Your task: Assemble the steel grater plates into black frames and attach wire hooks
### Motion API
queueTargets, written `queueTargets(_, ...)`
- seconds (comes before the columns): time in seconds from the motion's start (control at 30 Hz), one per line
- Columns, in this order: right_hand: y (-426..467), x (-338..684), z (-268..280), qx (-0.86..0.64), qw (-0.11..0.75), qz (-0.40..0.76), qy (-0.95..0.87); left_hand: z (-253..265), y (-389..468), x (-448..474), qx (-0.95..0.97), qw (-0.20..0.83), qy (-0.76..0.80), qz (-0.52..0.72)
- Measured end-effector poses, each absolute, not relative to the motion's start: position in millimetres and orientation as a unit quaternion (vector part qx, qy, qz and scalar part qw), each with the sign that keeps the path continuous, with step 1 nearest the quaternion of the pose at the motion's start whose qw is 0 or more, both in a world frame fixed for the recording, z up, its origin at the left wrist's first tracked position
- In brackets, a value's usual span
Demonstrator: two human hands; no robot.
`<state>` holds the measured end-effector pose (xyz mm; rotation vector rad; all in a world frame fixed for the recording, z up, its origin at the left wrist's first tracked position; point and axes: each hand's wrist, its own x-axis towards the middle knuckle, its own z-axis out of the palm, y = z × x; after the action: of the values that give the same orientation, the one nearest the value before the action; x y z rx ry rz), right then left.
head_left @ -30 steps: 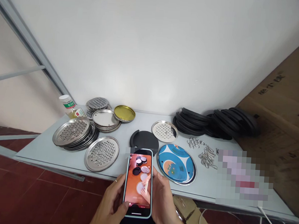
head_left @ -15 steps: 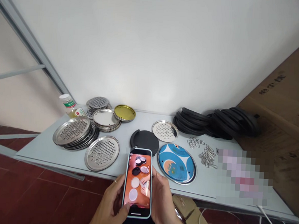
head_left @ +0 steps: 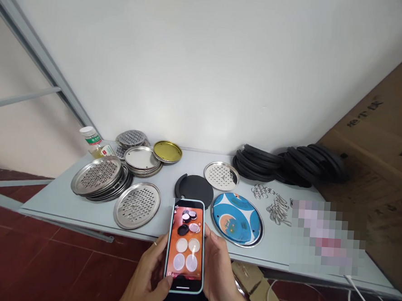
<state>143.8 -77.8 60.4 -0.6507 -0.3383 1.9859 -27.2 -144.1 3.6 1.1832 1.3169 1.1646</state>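
Note:
A smartphone [head_left: 186, 245] in a pale mint case stands upright between my hands at the table's front edge. My left hand [head_left: 151, 272] grips its left side, the thumb at the lower corner of the screen. Around the right side curls my right hand [head_left: 219, 269], its fingertips behind the phone. On the screen, round discs lie on an orange surface. Just beyond the phone is a black round disc with a raised rim [head_left: 198, 190]. To its right lies a blue patterned round plate [head_left: 237, 220]; to its left, a perforated metal grater disc [head_left: 138, 205].
Stacked grater discs [head_left: 97, 176], plain metal discs [head_left: 142, 158] and a gold disc [head_left: 167, 151] occupy the table's left. Another grater disc [head_left: 221, 176], black rings [head_left: 258, 163], and metal clips [head_left: 279, 210] lie rightward. A jar [head_left: 91, 141] stands at the back left; a cardboard box [head_left: 376, 179] borders the right.
The picture on the phone screen has changed: hands shown there are gone, and more pale discs are visible. My hands and the table's objects stay nearly where they were.

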Motion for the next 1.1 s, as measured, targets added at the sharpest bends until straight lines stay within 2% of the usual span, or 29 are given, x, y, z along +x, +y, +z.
queueTargets(0.83, -77.0, 142.5, 62.1, -0.272, 0.506, 0.806, -0.141, 16.7, -137.0, -14.4, 0.515, 0.469, 0.534, 0.479)
queueTargets(1.1, -76.6, 143.5, 55.6, -0.265, 0.512, 0.804, -0.147, 3.1, -135.0, -16.4, 0.517, 0.475, 0.543, 0.46)
